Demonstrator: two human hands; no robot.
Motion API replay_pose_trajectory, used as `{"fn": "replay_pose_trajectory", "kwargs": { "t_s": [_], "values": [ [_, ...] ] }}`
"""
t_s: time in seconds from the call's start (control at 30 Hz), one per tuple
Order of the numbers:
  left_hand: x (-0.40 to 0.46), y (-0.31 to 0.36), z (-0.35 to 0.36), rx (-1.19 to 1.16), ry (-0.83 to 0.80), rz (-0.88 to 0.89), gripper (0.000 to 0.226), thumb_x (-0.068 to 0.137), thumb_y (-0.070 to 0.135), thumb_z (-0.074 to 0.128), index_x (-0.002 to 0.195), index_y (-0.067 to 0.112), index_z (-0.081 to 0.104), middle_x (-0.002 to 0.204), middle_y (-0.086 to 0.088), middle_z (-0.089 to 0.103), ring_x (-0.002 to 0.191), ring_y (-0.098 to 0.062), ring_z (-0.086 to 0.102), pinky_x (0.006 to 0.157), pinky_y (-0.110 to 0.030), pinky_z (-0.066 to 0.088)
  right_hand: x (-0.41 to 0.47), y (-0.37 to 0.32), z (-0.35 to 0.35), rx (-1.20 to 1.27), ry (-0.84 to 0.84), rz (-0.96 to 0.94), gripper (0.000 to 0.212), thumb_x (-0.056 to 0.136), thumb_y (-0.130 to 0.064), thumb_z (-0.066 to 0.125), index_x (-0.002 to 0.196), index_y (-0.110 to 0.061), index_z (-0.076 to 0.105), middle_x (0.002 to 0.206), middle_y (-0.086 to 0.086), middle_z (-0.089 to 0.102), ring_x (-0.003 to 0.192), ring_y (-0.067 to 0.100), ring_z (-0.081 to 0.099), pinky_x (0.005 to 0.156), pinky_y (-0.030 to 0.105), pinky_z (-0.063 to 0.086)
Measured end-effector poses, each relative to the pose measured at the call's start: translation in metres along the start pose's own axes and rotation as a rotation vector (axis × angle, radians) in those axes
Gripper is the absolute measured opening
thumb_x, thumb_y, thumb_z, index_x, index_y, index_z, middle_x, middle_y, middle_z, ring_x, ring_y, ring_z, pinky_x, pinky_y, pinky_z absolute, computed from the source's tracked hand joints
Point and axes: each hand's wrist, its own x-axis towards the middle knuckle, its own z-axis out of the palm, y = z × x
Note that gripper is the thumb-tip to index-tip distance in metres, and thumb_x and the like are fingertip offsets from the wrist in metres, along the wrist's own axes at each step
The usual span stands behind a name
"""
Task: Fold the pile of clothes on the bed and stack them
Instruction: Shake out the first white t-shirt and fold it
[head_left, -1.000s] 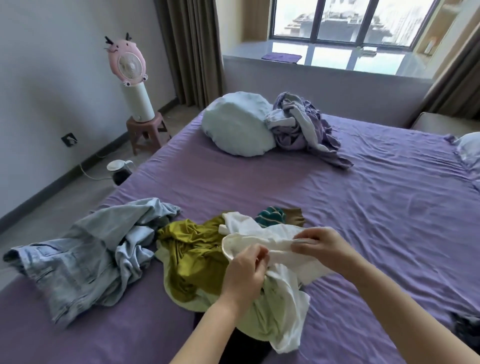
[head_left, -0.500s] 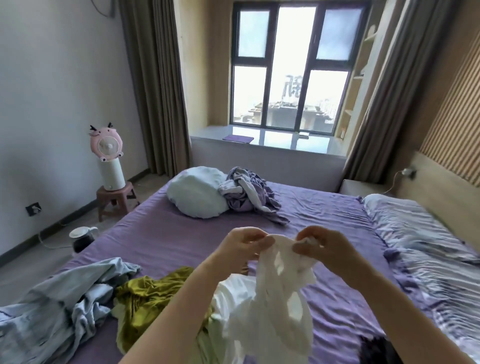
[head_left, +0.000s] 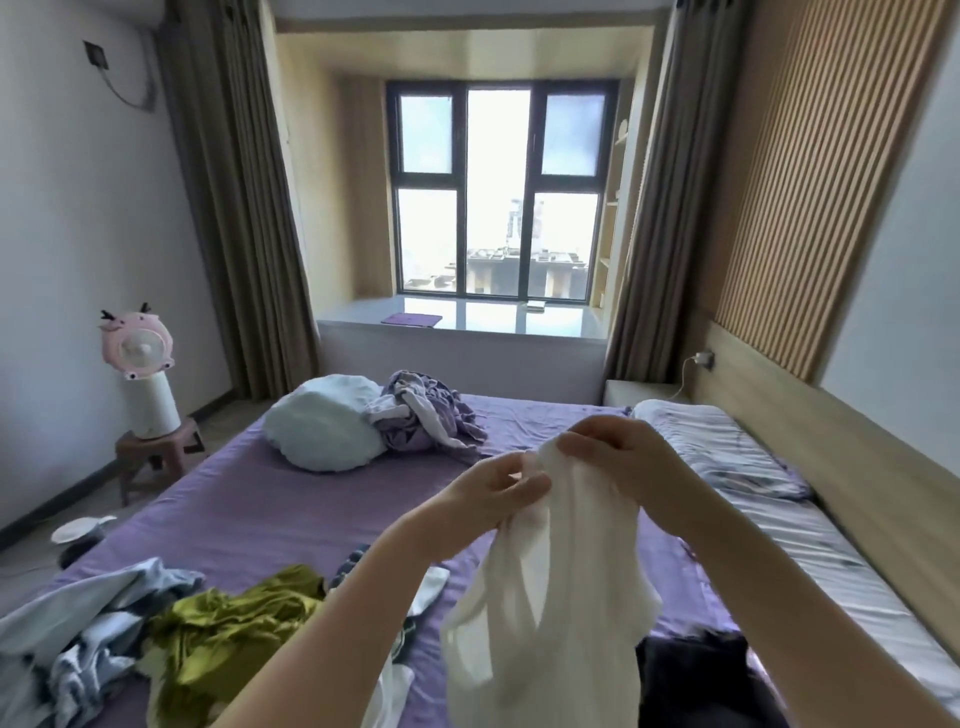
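Above bed (head_left: 249, 499): hands pinching white garment (head_left: 550, 587) aloft.

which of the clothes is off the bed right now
The white garment: left hand and right hand pinch its top edge, so it hangs in the air. The olive-green garment and light denim piece lie crumpled on the bed.

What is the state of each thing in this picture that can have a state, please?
left hand: pinches the white garment's top edge.
right hand: grips the same edge.
white garment: held up, hanging unfolded.
olive garment: crumpled on the bed.
light denim garment: crumpled, unfolded.
purple bundle: heaped beside the pillow.
curtains: drawn open.
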Motion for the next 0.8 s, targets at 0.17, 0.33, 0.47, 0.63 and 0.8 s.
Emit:
{"fn": "replay_pose_trajectory", "kwargs": {
  "t_s": [0.17,0.33,0.47,0.63,0.8],
  "values": [
    [-0.027,-0.014,0.013,0.012,0.043,-0.112,0.019,0.084,0.022,0.071,0.086,0.010,0.056,0.069,0.006,0.051,0.059,-0.007,0.047,0.052,-0.016,0.037,-0.014,0.005,-0.029,-0.058,0.107,-0.067,0.010,0.081,-0.026,0.072,0.071,-0.025,0.073,0.063,-0.011,0.065,0.056,-0.002,0.053,0.049,0.008,0.039],
    [-0.041,-0.001,0.003,-0.092,0.141,-0.072,0.013,0.079,0.025,0.072,0.075,0.016,0.063,0.067,0.003,0.052,0.057,-0.008,0.048,0.049,-0.015,0.036,-0.035,0.015,-0.047,-0.049,-0.228,0.092,0.023,0.078,-0.043,0.069,0.089,-0.024,0.077,0.089,0.000,0.074,0.082,0.012,0.067,0.075,0.021,0.051],
    [-0.036,0.014,0.002,-0.012,0.118,-0.055,0.016,0.078,0.030,0.074,0.077,0.015,0.070,0.069,-0.002,0.051,0.062,-0.013,0.046,0.056,-0.020,0.034,-0.043,0.010,-0.055,-0.058,-0.244,0.098,0.020,0.085,-0.036,0.066,0.099,-0.025,0.075,0.096,0.002,0.074,0.092,0.018,0.069,0.086,0.032,0.054],
    [-0.027,0.028,0.002,-0.026,0.137,-0.025,0.019,0.074,0.030,0.080,0.084,0.014,0.074,0.075,-0.004,0.059,0.069,-0.015,0.052,0.061,-0.020,0.043,-0.052,-0.002,-0.051,-0.226,-0.391,0.042,0.034,0.075,-0.026,0.079,0.107,-0.031,0.070,0.095,-0.005,0.072,0.089,0.012,0.068,0.079,0.025,0.055],
    [-0.025,0.038,-0.013,0.029,0.115,-0.018,0.025,0.070,0.038,0.080,0.079,0.016,0.074,0.072,0.000,0.061,0.067,-0.012,0.052,0.060,-0.018,0.042,-0.044,-0.014,-0.043,-0.160,-0.198,-0.072,0.023,0.086,-0.026,0.068,0.063,-0.023,0.065,0.060,-0.012,0.057,0.057,0.002,0.053,0.056,0.013,0.040]
  ]
}}
